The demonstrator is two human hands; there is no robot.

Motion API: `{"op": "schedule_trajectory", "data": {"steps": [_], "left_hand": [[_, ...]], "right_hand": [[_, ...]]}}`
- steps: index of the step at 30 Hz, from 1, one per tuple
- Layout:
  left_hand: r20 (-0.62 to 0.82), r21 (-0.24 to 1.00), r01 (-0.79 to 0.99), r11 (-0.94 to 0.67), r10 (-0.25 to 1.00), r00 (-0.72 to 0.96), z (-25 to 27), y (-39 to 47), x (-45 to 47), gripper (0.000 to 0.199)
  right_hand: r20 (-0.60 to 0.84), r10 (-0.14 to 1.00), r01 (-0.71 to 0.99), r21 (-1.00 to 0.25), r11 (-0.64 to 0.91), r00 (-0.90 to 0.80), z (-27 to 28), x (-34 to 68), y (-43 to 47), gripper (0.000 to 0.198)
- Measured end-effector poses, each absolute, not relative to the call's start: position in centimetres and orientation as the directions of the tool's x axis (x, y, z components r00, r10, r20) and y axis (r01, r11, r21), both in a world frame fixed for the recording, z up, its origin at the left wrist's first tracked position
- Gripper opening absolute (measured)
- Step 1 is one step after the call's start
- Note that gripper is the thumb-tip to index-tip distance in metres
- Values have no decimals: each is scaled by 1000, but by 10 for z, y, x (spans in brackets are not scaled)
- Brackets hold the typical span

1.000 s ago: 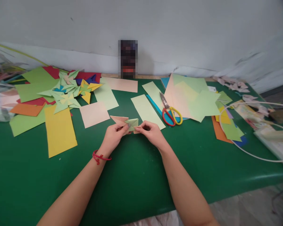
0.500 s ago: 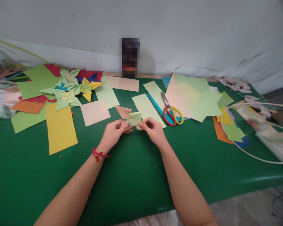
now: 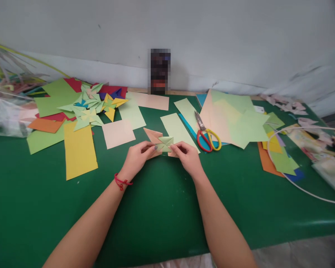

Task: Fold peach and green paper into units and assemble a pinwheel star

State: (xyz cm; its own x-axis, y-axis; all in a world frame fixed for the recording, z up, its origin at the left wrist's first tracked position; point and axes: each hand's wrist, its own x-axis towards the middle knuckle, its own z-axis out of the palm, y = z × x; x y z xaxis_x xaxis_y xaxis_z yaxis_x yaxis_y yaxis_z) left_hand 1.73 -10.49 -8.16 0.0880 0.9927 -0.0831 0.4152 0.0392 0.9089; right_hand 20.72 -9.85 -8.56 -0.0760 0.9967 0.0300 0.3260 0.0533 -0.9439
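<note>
A folded paper piece (image 3: 166, 143), pale green in the middle with peach flaps, is held just above the green table between both hands. My left hand (image 3: 141, 154) pinches its left side, and a pointed peach flap sticks out up and left above the fingers. With thumb and fingers, my right hand (image 3: 187, 154) grips the right edge. The fingertips behind the paper are partly hidden. Beyond the hands lie a pale green strip (image 3: 175, 128) and a peach sheet (image 3: 118, 133). Scissors (image 3: 203, 132) with one red and one yellow handle rest to the right.
Folded paper pinwheels (image 3: 88, 108) lie heaped on coloured sheets at the left, beside a yellow sheet (image 3: 80, 152). Large pale green sheets (image 3: 234, 115) are stacked at the right. A white wire loop (image 3: 270, 160) curves over the right side. A pixelated dark object (image 3: 159, 70) leans against the wall.
The whole scene has shifted slightly right in view. The fingers keep hold of the folded paper, which now lies a little flatter and shows more of its lower peach flaps.
</note>
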Motion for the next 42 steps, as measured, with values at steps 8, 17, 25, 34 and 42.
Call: {"op": "schedule_trajectory", "data": {"steps": [8,17,25,34,42], "left_hand": [[287,453,892,-19,950,-126,-96,-90,-26,55],[240,434,898,76,951,-197,-101,-88,-31,36],[236,475,867,154,926,-294,-105,-86,-38,38],[352,759,650,-44,867,-353,-100,-87,-24,30],[-20,936,-350,-15,995,-95,-92,-98,22,38]], "right_hand": [[53,962,243,-970,-15,267,-102,234,-87,35],[442,846,604,-774,190,300,-95,236,-87,21],[448,855,570,-787,237,263,-93,227,-91,18],[208,969,198,-964,180,130,-95,212,-92,26],[-11,952,-190,-979,-72,-305,-99,178,-104,56]]}}
